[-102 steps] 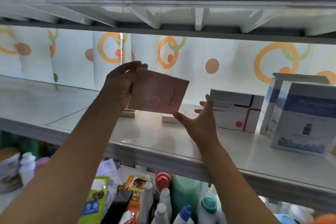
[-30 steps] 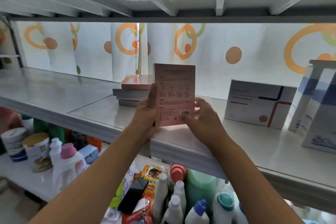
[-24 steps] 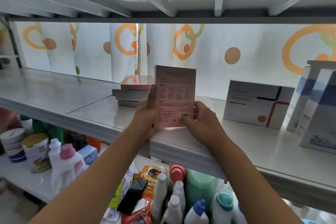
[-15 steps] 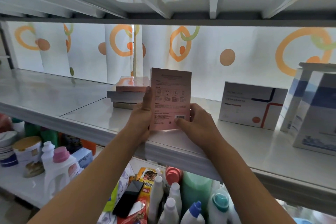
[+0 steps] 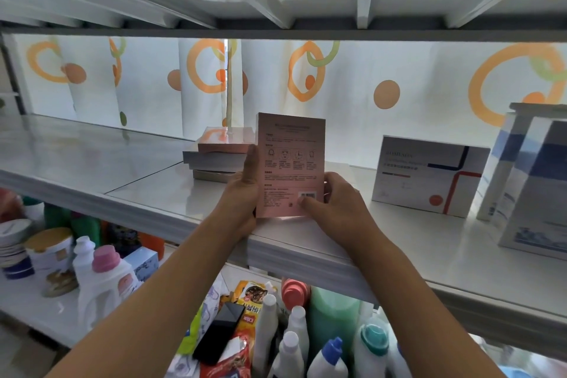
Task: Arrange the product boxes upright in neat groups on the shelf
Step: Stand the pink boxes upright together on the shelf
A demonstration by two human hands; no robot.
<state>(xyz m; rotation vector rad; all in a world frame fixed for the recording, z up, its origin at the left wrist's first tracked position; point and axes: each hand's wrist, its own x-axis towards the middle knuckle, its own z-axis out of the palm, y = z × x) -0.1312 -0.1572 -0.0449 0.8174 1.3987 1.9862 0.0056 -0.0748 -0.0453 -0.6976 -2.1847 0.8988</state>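
Nearest me, both hands have the pink box (image 5: 290, 163) standing on end close to the front lip of the shelf (image 5: 306, 255). The left hand (image 5: 242, 193) is wrapped round its left edge with the thumb lying up the printed face, and the right hand (image 5: 334, 199) pinches the lower right corner, thumb by the barcode, so each grip is closed on the box. It looks a thin, light carton with stiff card walls and a slightly glossy face, so I would judge it tips easily on that narrow base; holding low on the 2 long edges, as now, seems the safest place. Just under the grip the shelf edge drops away to bottles below, so any slide should go inward. Left of the grip the shelf is bare and wide. Behind the grip lies a flat stack (image 5: 219, 159) of similar boxes, not yet stood up. Right of it, some way off, a white box (image 5: 429, 176) stands upright, with 2 taller blue-and-white boxes (image 5: 534, 181) beyond.
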